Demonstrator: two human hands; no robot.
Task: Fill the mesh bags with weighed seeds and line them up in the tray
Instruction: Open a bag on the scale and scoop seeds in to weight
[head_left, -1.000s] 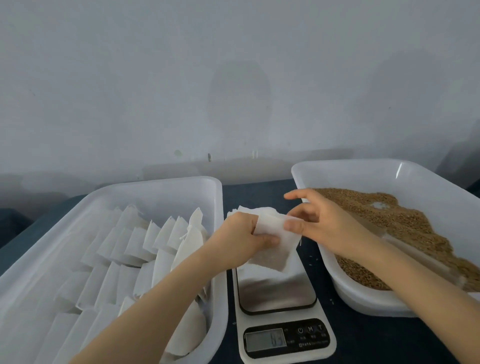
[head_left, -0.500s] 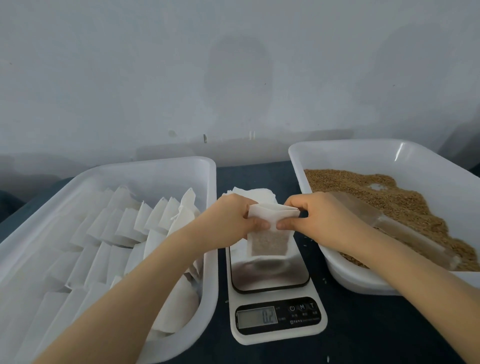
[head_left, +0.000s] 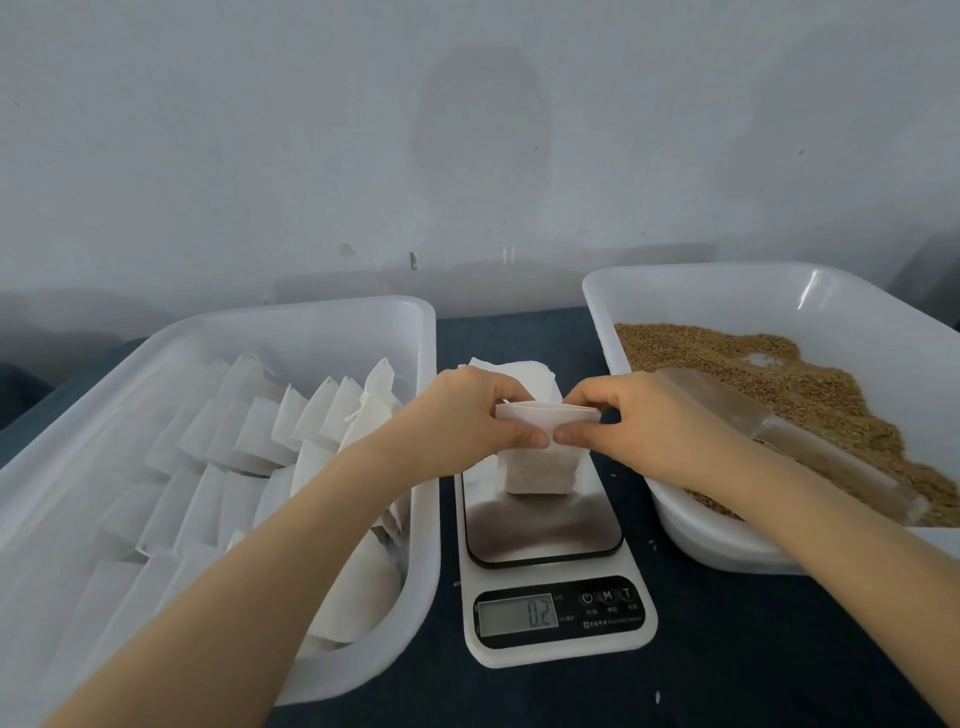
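At the centre of the frame both hands hold one small white mesh bag (head_left: 537, 470) by its top edge, over the far end of the scale's steel platter; whether its bottom touches the platter cannot be told. The left hand (head_left: 467, 415) pinches the rim's left part between curled fingers and thumb. The right hand (head_left: 641, 423) pinches the right part likewise, and the two thumbs nearly meet at the middle. A brownish fill shows through the bag's lower part. The scale (head_left: 566, 613) stands on the dark tabletop (head_left: 753, 649) at lower centre, its display reading 0.2. At the left a white tray (head_left: 322, 317) holds rows of white bags (head_left: 244, 441) leaning on one another. At the right a second white tray (head_left: 727, 283) holds brown seeds (head_left: 769, 374), with a clear scoop (head_left: 821, 457) lying on them. A stack of flat empty bags (head_left: 524, 374) lies just behind the hands.
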